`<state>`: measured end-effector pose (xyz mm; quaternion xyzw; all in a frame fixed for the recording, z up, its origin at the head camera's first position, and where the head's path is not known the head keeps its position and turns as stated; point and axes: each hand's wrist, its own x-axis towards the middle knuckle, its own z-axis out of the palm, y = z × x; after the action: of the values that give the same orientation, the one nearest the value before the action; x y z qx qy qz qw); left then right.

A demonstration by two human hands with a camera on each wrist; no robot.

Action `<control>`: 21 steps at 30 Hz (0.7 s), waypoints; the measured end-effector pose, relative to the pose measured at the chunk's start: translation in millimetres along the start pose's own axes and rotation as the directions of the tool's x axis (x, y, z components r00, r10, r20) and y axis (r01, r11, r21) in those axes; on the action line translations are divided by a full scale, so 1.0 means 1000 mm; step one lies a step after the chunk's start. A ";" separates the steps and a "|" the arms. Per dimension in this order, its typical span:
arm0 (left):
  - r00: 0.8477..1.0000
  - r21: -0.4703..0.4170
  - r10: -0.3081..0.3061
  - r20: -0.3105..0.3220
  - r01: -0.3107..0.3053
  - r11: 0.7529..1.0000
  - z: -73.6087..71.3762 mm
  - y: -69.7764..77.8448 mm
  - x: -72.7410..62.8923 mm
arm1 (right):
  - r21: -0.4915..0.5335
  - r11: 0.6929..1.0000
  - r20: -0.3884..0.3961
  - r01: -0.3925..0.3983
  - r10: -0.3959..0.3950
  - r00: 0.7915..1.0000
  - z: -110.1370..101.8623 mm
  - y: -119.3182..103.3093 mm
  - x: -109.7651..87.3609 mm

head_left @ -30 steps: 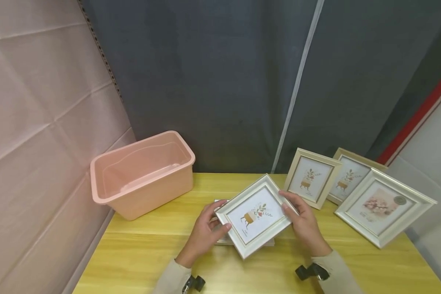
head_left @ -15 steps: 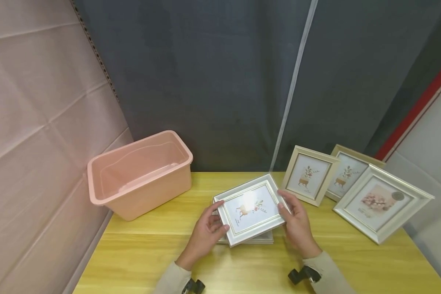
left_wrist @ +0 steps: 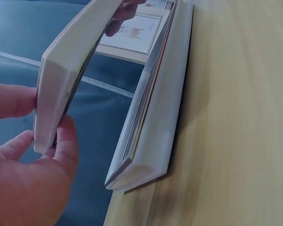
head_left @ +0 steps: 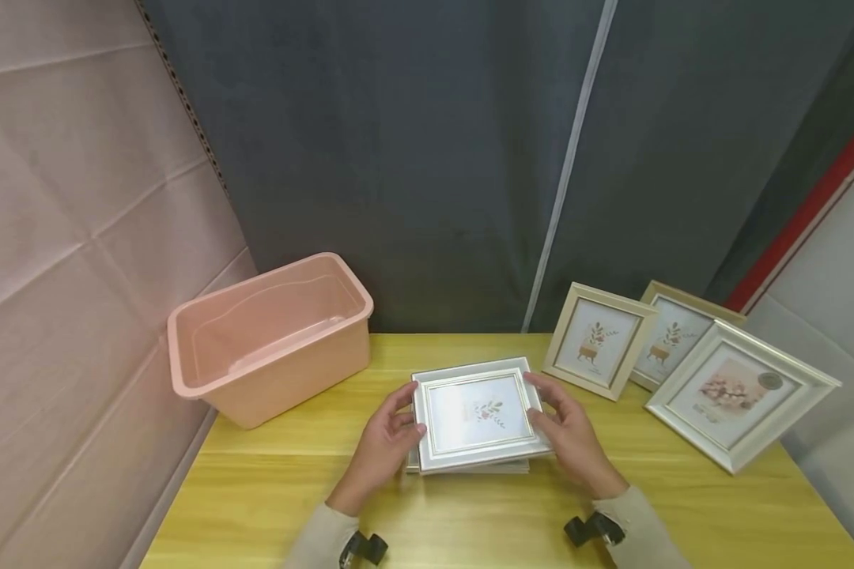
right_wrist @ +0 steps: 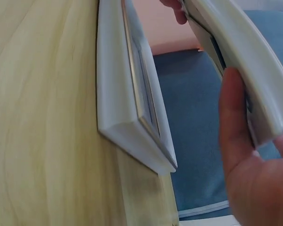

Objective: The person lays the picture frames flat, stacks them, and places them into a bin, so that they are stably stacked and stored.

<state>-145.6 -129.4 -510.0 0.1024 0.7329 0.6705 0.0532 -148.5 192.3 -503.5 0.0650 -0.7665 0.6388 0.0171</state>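
Both my hands hold a white picture frame (head_left: pixel 478 457), its plant print (head_left: pixel 480 419) facing up, by its two short sides. My left hand (head_left: pixel 380 446) grips the left side and my right hand (head_left: pixel 572 438) the right side, thumbs on the near part. Beneath it another silvery-white frame (left_wrist: pixel 167 108) lies on the wooden table, mostly covered in the head view. Both wrist views show a gap between the two; the right wrist view has the held frame (right_wrist: pixel 259 66) raised over the lying frame (right_wrist: pixel 115 84).
To the right stand a gold-edged frame (head_left: pixel 561 340), a second one (head_left: pixel 672 332) behind it, and a larger silver frame (head_left: pixel 658 407) with a blossom print. A pink plastic bin (head_left: pixel 306 371) sits at the back left. A dark curtain (head_left: pixel 398 197) hangs behind the table (head_left: pixel 292 490).
The held frame has turned from slanted to nearly square with the table and come lower over the frame beneath. Both hands have turned with it, keeping their hold.
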 end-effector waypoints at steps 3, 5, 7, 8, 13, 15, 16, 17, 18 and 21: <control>0.999 0.012 -0.021 -0.032 0.022 1.000 -0.002 -0.002 0.003 | -0.038 0.999 0.007 -0.026 0.026 1.000 -0.001 0.001 0.001; 0.998 0.025 -0.040 -0.058 0.041 0.999 -0.004 -0.003 0.004 | -0.044 0.998 0.025 -0.045 0.046 0.999 -0.001 0.003 0.002; 0.996 0.030 -0.048 -0.080 0.050 0.998 -0.005 -0.003 0.006 | -0.051 0.996 0.036 -0.070 0.072 0.997 -0.001 0.004 0.003; 0.994 0.029 -0.056 -0.093 0.058 0.998 -0.005 -0.004 0.007 | -0.051 0.995 0.049 -0.084 0.087 0.995 -0.001 0.006 0.004; 0.989 0.023 -0.077 -0.122 0.081 0.996 -0.006 -0.009 0.014 | -0.063 0.984 0.088 -0.164 0.169 0.982 -0.001 0.011 0.009; 0.988 0.026 -0.090 -0.124 0.094 0.995 -0.007 -0.012 0.015 | -0.076 0.978 0.084 -0.192 0.198 0.977 0.000 0.014 0.010; 0.988 0.028 -0.096 -0.124 0.100 0.995 -0.007 -0.013 0.016 | -0.090 0.976 0.076 -0.200 0.207 0.975 0.001 0.015 0.010; 0.988 0.034 -0.092 -0.122 0.097 0.995 -0.006 -0.015 0.017 | -0.106 0.973 0.071 -0.203 0.211 0.975 0.002 0.015 0.011; 0.987 0.036 -0.098 -0.124 0.103 0.994 -0.006 -0.017 0.017 | -0.119 0.972 0.066 -0.204 0.212 0.975 0.003 0.016 0.012; 0.986 0.036 -0.101 -0.132 0.107 0.994 -0.006 -0.020 0.018 | -0.153 0.967 0.059 -0.203 0.214 0.975 0.005 0.018 0.013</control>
<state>-166.2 -132.5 -527.9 0.0212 0.7533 0.6562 0.0378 -163.6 189.3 -520.6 0.0066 -0.8139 0.5761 -0.0745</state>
